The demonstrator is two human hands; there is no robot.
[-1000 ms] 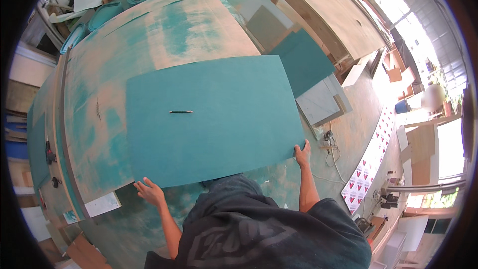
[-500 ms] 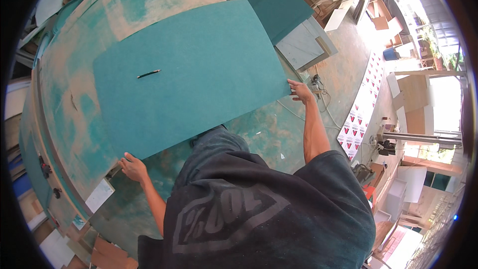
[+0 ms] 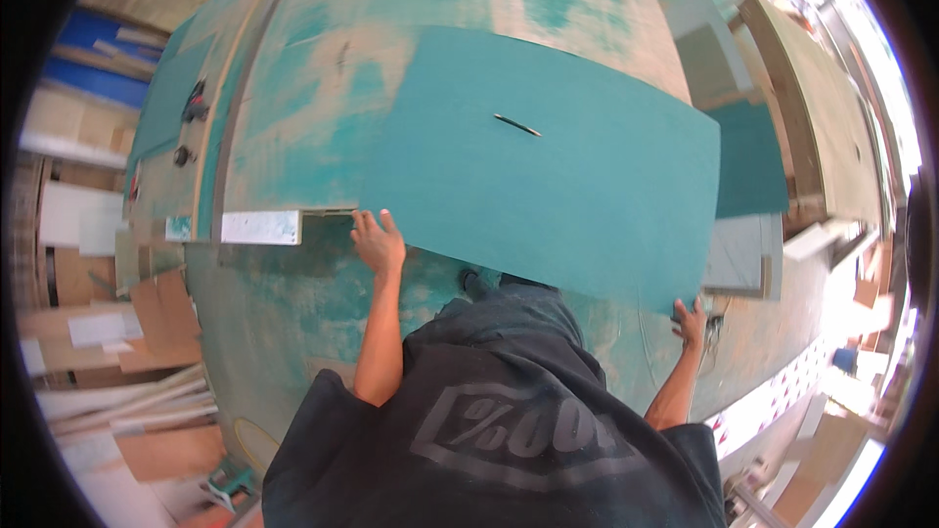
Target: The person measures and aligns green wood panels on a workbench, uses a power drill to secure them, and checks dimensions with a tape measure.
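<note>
A large flat teal board (image 3: 548,186) lies on the worktable in front of me, tilted so that its right end is nearer. My left hand (image 3: 380,242) is at its near left corner, thumb toward the board and fingers along its edge. At the near right corner, my right hand (image 3: 691,325) grips the board with thumb and fingers close together. On top of the board rests a thin dark pencil (image 3: 516,125), touched by neither hand. What the fingers do under the board is hidden.
The worktable (image 3: 313,88) is stained teal and tan. A white block (image 3: 261,227) sits at its near edge beside my left hand. A dark power tool (image 3: 196,103) lies at far left. Another teal sheet (image 3: 748,161) and a wooden bench (image 3: 812,108) stand right; cardboard pieces (image 3: 171,445) lie lower left.
My view has swung left, so the board, pencil and both hands appear farther right. Both hands stay at the same corners, and the pencil remains on the board.
</note>
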